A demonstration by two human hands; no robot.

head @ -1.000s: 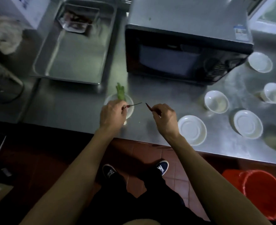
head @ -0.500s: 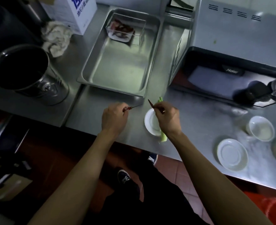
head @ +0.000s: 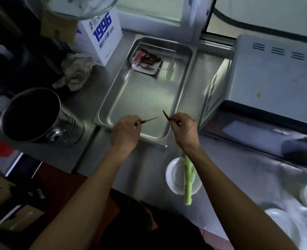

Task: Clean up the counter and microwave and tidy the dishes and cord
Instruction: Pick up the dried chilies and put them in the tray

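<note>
- While our left hand (head: 124, 130) pinches a thin dried chili stem (head: 148, 121) between thumb and fingers, our right hand (head: 184, 129) pinches a red chili piece (head: 165, 115) the same way, so both sets of fingers are clamped on a bit of chili.
- Both bits point up and toward each other, with a clear gap between their tips.
- We've got both hands hovering over the near end of the steel tray (head: 183, 98), which sits on the bench (head: 221, 159).
- At the far end of that tray there's a clear container (head: 151, 59) with more red chilies inside.
- Just below our right wrist, a white saucer (head: 174, 177) sits at the bench's front edge with a green stalk (head: 187, 179) lying across it, its end poking past the rim.
- Right of the tray is the microwave (head: 275, 83), with a small yellowish speck on top.
- More white dishes (head: 282, 222) sit at the far right, too blurry to count.
- Left side: a metal pot (head: 31, 114), a crumpled rag (head: 75, 71), and a white box (head: 102, 33) marked 1996.
</note>
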